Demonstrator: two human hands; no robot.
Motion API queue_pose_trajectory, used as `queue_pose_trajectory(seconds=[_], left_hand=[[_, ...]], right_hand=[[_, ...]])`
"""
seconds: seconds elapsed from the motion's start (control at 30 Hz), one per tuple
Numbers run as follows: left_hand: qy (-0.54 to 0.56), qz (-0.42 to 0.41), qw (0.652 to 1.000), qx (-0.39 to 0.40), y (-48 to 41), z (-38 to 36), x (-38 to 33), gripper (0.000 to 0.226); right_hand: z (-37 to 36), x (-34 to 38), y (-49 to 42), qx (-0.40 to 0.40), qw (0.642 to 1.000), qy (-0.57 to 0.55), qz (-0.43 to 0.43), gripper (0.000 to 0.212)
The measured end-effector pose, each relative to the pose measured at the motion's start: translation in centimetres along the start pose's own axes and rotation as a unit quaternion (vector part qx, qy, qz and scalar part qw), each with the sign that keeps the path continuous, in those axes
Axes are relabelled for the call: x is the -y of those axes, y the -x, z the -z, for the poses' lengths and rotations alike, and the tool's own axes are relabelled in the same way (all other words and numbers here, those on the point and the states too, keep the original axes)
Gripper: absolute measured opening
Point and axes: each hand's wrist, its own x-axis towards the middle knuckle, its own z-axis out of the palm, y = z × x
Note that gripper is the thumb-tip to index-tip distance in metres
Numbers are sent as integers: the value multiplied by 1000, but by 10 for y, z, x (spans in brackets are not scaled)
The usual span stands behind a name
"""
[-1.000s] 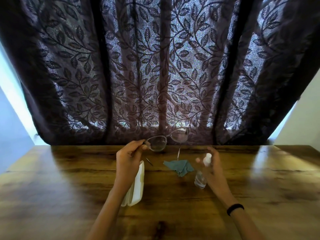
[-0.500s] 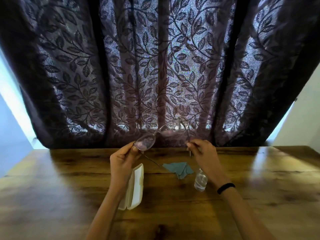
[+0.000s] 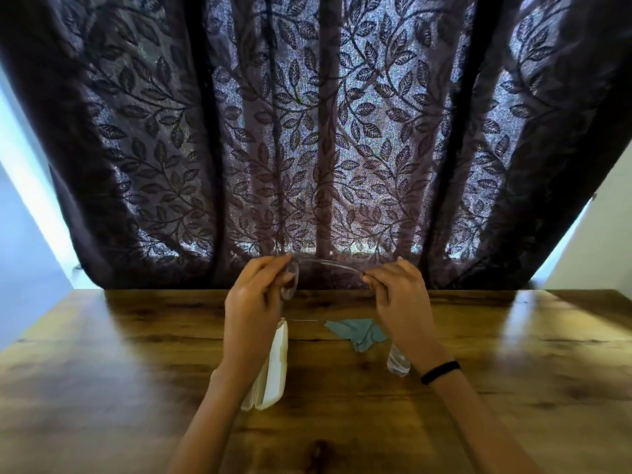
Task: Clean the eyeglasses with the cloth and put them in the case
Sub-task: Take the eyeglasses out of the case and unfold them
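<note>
The left hand [image 3: 254,304] is raised above the worktop [image 3: 136,371], fingers curled and pinched on the front of the eyeglasses [image 3: 290,280] at one lens. The right hand [image 3: 398,295] is raised at the same height, thumb and forefinger closed on the far end of a temple arm. The eyeglasses are thus held between both hands, clear of the worktop, seen nearly edge-on; one lens shows as a narrow oval beside the left fingers, and the thin arm arcs across to the right hand. A second thin arm is seen hanging lower, just above the case. The second lens cannot be made out.

A black band [image 3: 440,372] is worn on the right wrist.

Below the left hand a white case [image 3: 273,378] lies open on the worktop, partly covered by the left forearm. A crumpled teal cloth [image 3: 359,333] lies on the worktop between the two forearms, well below the eyeglasses and untouched. A small clear bottle [image 3: 397,362] stands just beside the cloth, partly hidden by the right wrist.

The worktop is of dark-grained wood, with glare patches at left and right. Behind its far edge a dark curtain [image 3: 314,131] with a leaf pattern is hung, backlit. Pale wall is seen at both sides.
</note>
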Motion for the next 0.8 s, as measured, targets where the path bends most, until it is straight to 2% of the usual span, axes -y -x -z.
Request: queue_pose_trajectory(seconds=[0.1,0.2,0.37,0.47,0.57,0.7,0.8], left_hand=[[4,0,1000,10,-4,1,-3,25],[-14,-11,998,63,-5,2,-3,22],[-101,-12,987,126,-2,1,3,19],[-119,-3,988,101,0,2,6,13],[-97,28,994,50,3,2,12,13],[-60,122,990,-24,9,0,28,13],[-28,175,983,-42,16,-5,38,19]], right_hand=[[3,2,4,2,999,28,19,14],[7,5,5,-9,998,50,35,16],[7,11,8,-28,997,39,58,10],[8,11,9,-51,998,-29,38,8],[9,1,11,-82,994,-74,-2,14],[1,-24,30,-70,990,-68,-99,24],[-10,-41,54,-48,989,-52,-128,30]])
